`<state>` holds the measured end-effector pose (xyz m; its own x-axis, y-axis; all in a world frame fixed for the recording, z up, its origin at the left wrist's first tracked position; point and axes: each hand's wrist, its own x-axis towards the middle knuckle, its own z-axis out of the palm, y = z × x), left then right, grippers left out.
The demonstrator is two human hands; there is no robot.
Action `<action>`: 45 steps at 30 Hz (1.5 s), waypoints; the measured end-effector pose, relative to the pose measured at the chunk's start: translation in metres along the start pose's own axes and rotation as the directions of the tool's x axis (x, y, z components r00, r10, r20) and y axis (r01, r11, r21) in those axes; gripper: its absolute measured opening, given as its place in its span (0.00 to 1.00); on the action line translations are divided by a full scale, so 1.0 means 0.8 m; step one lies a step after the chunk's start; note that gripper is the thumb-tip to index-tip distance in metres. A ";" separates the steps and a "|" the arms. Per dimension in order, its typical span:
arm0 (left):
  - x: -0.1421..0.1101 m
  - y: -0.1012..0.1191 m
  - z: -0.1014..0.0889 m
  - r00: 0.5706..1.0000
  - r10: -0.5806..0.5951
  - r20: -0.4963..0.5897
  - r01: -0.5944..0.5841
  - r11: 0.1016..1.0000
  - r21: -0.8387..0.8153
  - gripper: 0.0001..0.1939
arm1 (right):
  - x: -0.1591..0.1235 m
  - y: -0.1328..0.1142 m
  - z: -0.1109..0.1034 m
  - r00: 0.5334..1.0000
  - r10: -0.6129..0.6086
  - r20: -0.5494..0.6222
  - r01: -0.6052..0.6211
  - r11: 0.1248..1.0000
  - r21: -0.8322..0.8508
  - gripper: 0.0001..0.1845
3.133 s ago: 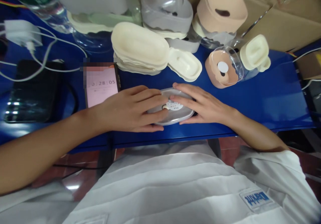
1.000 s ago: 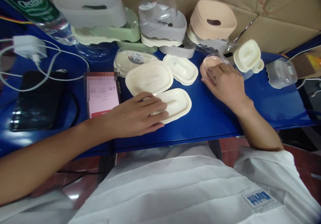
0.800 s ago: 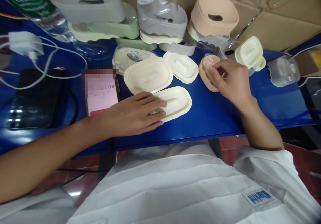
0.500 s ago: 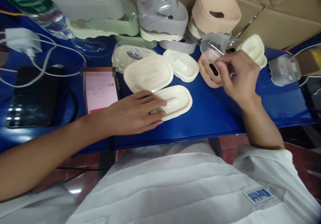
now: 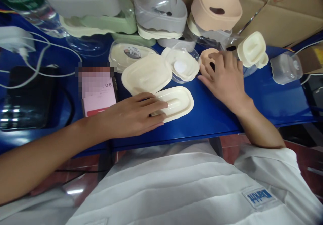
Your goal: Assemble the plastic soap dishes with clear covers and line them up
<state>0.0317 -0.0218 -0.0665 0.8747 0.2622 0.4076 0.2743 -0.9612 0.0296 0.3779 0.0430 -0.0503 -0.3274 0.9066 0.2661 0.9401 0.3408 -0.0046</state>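
Observation:
My left hand (image 5: 137, 114) lies with its fingers spread over the left end of a cream oval plastic tray (image 5: 180, 100), fingertips on its raised middle. Over a small peach scalloped plastic dish (image 5: 207, 59) with a slot, my right hand (image 5: 225, 78) reaches with thumb and fingers apart. It covers the dish's right part; whether it presses on the dish I cannot tell. A clear plastic lid with a round white sticker (image 5: 180, 66) sits on a smaller cream tray (image 5: 166, 52). Another cream oval tray (image 5: 146, 73) lies beside my left fingers.
Grey (image 5: 161, 18), peach (image 5: 217, 6) and green (image 5: 113, 21) plastic boxes stand stacked along the back. A clear cup-like piece (image 5: 285, 68) and cream parts (image 5: 252, 48) are at right. A phone (image 5: 98, 90), charger (image 5: 15, 38), black device (image 5: 27, 97) and bottle (image 5: 35, 9) occupy the left.
My right hand has let go of the clear lid, which now rests on the smaller cream tray. That hand has come down over the peach dish and opened. The left hand stays put.

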 end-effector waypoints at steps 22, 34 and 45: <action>0.005 0.005 -0.006 0.988 0.049 -0.145 -0.041 0.998 0.055 0.01 | -0.021 -0.033 -0.041 0.909 -0.179 0.376 -0.277 0.413 0.868 0.25; 0.003 0.007 -0.004 0.995 -0.055 -0.084 0.052 0.998 -0.040 0.28 | -0.023 -0.051 -0.001 0.917 -0.121 0.380 -0.346 0.236 0.908 0.23; 0.000 -0.002 -0.007 0.998 0.021 0.054 -0.032 0.979 0.203 0.21 | -0.020 -0.038 0.011 0.926 -0.374 0.049 0.180 0.553 0.814 0.23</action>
<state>0.0286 -0.0206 -0.0615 0.9007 0.2461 0.3579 0.3219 -0.9314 -0.1698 0.3536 0.0204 -0.0631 -0.6596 0.7244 0.2005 0.3836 0.5539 -0.7390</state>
